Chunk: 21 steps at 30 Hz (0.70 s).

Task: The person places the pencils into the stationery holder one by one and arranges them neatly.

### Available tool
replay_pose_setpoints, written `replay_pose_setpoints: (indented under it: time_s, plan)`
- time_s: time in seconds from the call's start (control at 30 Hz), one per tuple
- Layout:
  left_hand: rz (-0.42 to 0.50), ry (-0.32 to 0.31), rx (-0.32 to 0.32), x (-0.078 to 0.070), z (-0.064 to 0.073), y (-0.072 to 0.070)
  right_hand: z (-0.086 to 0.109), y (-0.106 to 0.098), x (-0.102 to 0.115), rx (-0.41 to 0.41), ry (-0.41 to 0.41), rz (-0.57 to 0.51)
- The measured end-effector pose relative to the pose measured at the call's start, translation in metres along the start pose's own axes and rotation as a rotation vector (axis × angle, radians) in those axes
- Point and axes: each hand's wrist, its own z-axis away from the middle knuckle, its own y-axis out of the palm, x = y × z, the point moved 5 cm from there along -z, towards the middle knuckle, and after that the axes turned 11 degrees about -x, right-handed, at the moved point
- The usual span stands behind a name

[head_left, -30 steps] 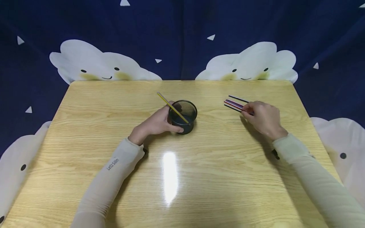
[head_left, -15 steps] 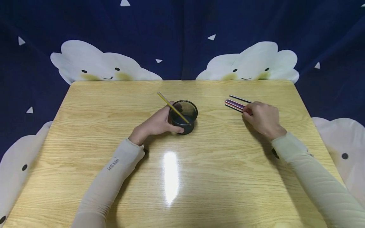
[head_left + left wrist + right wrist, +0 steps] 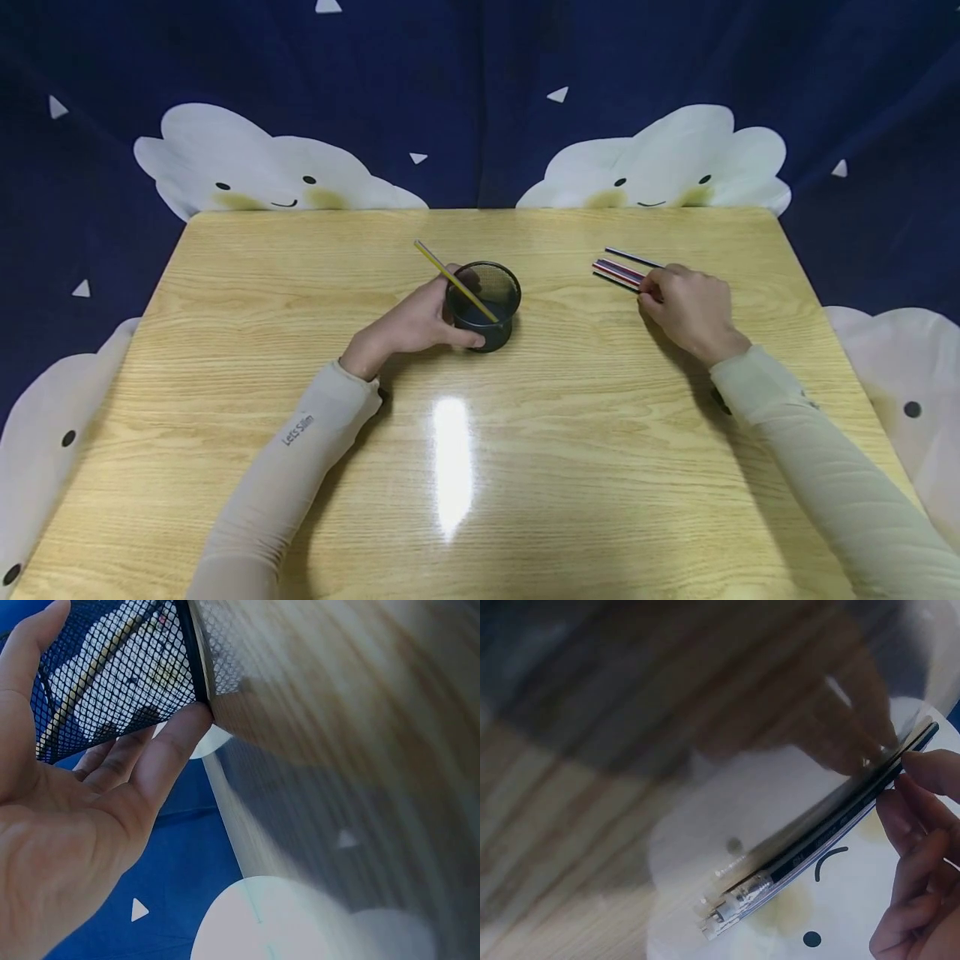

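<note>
Bkgd: dark-blue curtain (image 3: 480,100) w/ white smiley clouds (image 3: 262,162), directly behind far edge of pale wood table (image 3: 600,492). Bright glare streak (image 3: 452,467) on tabletop, nearer half, approx ctr. Both arms in from bottom of head view, pale sleeves (image 3: 296,446) to the wrists; L reaching up to ctr, R slanting in from R side. L hand (image 3: 408,325): gripping black mesh cup (image 3: 497,336), thumb low across near side, other fingers round far side, mostly hidden by cup. R hand (image 3: 693,308): back uppermost, fingers bent, thumb + fingertips down at pencil bunch (image 3: 618,273); pinching or only touching, can't tell. Cup on table nr ctr, mouth up, well apart from bunch. Bunch flat on table to R of cup, mixed red/white/dark, ends nearest the wrist covered by R hand. R wrist view: dark shaft close up, shiny ferrule end clear of fingers. Leaning in cup: yellow pencil (image 3: 442,269), lower end inside, upper end out over far-L rim. Just beside bunch, far side: lone dark pencil (image 3: 633,257), one end by R knuckles.
</note>
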Motion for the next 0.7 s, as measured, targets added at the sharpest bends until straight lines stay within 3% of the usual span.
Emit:
replay_pose_setpoints:
  time_s: [0.7]
  plan:
    - [0.02, -0.008, 0.007, 0.0008, 0.0001, 0.0008, 0.0002, 0.002, 0.0012, 0.025, -0.003, 0.019]
